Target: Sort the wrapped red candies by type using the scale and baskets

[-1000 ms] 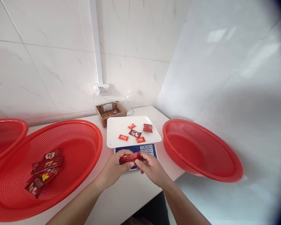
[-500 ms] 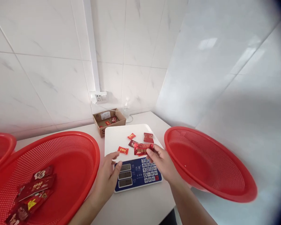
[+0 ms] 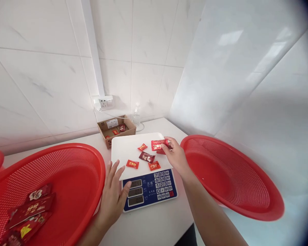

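My right hand (image 3: 176,154) pinches a red wrapped snack packet (image 3: 157,145) over the far right part of the scale's white pan (image 3: 125,148). Another dark red packet (image 3: 161,151) lies partly hidden beneath it. Several small packets rest on the pan, among them a dark maroon packet (image 3: 146,157), an orange-red packet (image 3: 132,164) and another orange-red packet (image 3: 154,166). My left hand (image 3: 114,191) hovers empty by the scale's front left corner, fingers spread. Below the pan is the blue keypad panel (image 3: 150,189) with its displays.
A red basket (image 3: 79,201) on the left holds several larger packets (image 3: 32,210). To the right stands another red basket (image 3: 220,181). Behind the scale are a cardboard box (image 3: 129,127) with a few packets and a clear bottle (image 3: 136,115). A wall socket (image 3: 105,103) has a plug in it.
My right hand has carried the red packet away from me, to the pan's far right. The left hand's fingers have spread and straightened. The view has shifted slightly.
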`<state>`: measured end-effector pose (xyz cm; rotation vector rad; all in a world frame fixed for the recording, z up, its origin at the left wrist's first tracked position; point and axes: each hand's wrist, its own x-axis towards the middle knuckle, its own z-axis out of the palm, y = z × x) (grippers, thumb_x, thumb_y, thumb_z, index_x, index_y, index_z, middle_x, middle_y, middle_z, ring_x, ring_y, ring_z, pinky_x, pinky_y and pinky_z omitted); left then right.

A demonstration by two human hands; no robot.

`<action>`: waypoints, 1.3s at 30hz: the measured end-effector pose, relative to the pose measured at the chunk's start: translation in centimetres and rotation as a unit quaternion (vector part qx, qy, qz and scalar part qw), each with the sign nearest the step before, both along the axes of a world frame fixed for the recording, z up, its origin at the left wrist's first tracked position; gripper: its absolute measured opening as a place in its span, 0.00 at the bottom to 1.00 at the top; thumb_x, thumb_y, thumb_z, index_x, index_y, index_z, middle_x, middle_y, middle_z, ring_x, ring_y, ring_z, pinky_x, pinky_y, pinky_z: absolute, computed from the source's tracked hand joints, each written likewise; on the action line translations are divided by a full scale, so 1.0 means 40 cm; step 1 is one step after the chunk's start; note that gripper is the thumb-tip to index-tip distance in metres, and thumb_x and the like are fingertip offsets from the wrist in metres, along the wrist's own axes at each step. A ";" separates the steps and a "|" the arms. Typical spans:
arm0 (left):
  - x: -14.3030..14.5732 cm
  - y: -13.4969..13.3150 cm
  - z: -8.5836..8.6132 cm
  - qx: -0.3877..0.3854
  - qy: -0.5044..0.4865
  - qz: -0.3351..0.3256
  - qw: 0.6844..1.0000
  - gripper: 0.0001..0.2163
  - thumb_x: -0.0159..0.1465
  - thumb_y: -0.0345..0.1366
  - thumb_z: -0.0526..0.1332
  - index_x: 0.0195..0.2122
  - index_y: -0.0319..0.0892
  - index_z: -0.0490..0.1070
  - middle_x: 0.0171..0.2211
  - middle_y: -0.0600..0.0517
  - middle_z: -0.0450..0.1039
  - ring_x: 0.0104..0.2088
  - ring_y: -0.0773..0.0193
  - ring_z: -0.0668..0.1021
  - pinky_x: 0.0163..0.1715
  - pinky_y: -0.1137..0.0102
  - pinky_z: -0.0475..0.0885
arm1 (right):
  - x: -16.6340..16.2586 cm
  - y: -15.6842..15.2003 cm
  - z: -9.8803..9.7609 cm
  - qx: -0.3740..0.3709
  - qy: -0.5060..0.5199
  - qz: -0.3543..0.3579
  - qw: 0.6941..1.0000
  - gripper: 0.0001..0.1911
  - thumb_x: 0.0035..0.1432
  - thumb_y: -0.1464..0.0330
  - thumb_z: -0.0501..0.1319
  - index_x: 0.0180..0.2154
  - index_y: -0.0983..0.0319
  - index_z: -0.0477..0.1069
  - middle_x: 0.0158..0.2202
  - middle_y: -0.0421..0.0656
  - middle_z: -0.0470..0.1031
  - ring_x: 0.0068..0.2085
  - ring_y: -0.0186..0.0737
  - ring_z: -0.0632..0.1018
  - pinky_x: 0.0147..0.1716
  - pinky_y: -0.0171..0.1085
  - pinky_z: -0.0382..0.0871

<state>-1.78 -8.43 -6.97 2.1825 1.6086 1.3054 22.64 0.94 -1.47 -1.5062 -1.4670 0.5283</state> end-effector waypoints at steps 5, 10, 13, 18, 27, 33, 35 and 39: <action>-0.001 -0.019 -0.044 -0.061 -0.039 0.020 0.997 0.26 0.65 0.40 0.53 0.63 0.52 0.46 0.68 0.47 0.38 0.67 0.52 0.43 0.62 0.47 0.46 | 0.000 -0.018 0.002 0.013 -0.022 0.026 0.999 0.29 0.59 0.56 0.54 0.60 0.59 0.57 0.55 0.49 0.69 0.54 0.46 0.70 0.53 0.47 0.64; -0.001 -0.072 -0.086 -0.168 -0.100 0.016 0.981 0.34 0.64 0.44 0.53 0.66 0.52 0.31 0.69 0.50 0.25 0.67 0.53 0.37 0.63 0.49 0.41 | 0.001 -0.104 -0.031 0.054 -0.047 0.001 0.997 0.32 0.60 0.54 0.53 0.62 0.60 0.55 0.62 0.50 0.58 0.62 0.50 0.60 0.60 0.51 0.55; 0.001 -0.084 -0.093 -0.263 -0.198 0.022 0.944 0.38 0.64 0.49 0.51 0.66 0.50 0.25 0.69 0.50 0.23 0.67 0.53 0.38 0.64 0.51 0.41 | 0.008 -0.159 -0.091 0.057 -0.037 -0.018 0.998 0.33 0.61 0.54 0.52 0.63 0.61 0.51 0.64 0.51 0.56 0.64 0.51 0.57 0.60 0.53 0.53; 0.007 -0.045 -0.055 -0.328 -0.342 -0.008 0.880 0.38 0.62 0.53 0.50 0.66 0.52 0.27 0.69 0.52 0.30 0.67 0.54 0.45 0.63 0.56 0.50 | 0.023 -0.210 -0.197 0.029 -0.004 -0.041 0.999 0.35 0.62 0.54 0.49 0.65 0.61 0.42 0.66 0.51 0.48 0.66 0.49 0.52 0.62 0.53 0.50; 0.030 0.006 -0.054 -0.360 -0.379 -0.058 0.850 0.33 0.61 0.56 0.50 0.64 0.47 0.49 0.63 0.45 0.57 0.64 0.53 0.59 0.62 0.55 0.56 | 0.033 -0.221 -0.225 -0.059 0.138 -0.033 0.988 0.37 0.62 0.50 0.47 0.66 0.57 0.39 0.66 0.48 0.52 0.64 0.45 0.59 0.59 0.48 0.59; 0.033 0.008 -0.060 -0.389 -0.380 -0.080 0.836 0.33 0.61 0.57 0.50 0.64 0.47 0.48 0.64 0.45 0.55 0.63 0.51 0.59 0.60 0.55 0.59 | 0.032 -0.231 -0.221 -0.101 0.175 0.004 0.979 0.32 0.60 0.49 0.49 0.62 0.55 0.58 0.60 0.45 0.64 0.60 0.48 0.65 0.56 0.50 0.65; 0.032 0.009 -0.056 -0.407 -0.380 -0.090 0.826 0.33 0.62 0.57 0.48 0.64 0.47 0.48 0.64 0.45 0.54 0.63 0.51 0.61 0.58 0.56 0.62 | 0.030 -0.238 -0.218 -0.102 0.184 0.018 0.977 0.31 0.60 0.49 0.49 0.61 0.54 0.59 0.58 0.45 0.67 0.59 0.48 0.66 0.55 0.50 0.66; 0.035 0.008 -0.053 -0.393 -0.363 -0.101 0.839 0.32 0.62 0.58 0.47 0.63 0.44 0.52 0.64 0.45 0.55 0.63 0.53 0.61 0.58 0.60 0.62 | 0.035 -0.265 -0.215 -0.123 0.194 -0.003 0.973 0.32 0.59 0.48 0.51 0.60 0.54 0.60 0.58 0.45 0.67 0.59 0.50 0.67 0.55 0.51 0.66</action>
